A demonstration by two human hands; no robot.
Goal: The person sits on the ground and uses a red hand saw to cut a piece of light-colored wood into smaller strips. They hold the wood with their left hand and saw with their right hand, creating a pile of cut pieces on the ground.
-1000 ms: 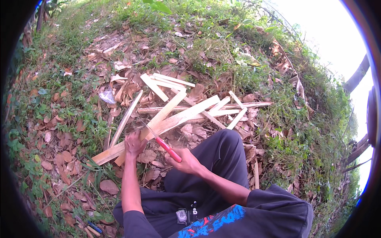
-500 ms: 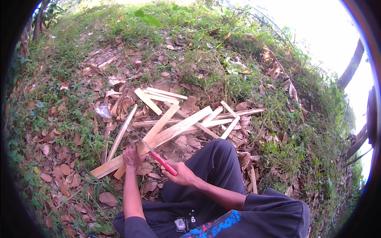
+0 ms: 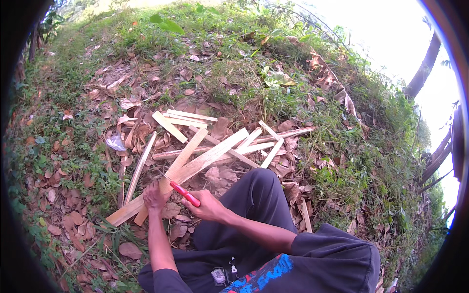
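Red-handled tool: the red-handled tool (image 3: pixel 184 193) angles from near right to far left, its thin blade, partly lost in blur, meeting the wood at the far end.
Pale slat: the pale slat (image 3: pixel 185 156) runs from near left to far right, its long axis crossing the tool's; it lies over a longer board (image 3: pixel 215 155).
Right hand: the right hand (image 3: pixel 209 207), fingers wrapped around the handle, sits to the right of the slat, on its near side.
Left hand: the left hand (image 3: pixel 154 196), the nearer of the two to the slat, clamps it beside the crossing, just left of the blade; its fingertips are too small to read.
Loose strips: short pale strips (image 3: pixel 191 116) lie beyond, on brown leaves (image 3: pixel 130 250).
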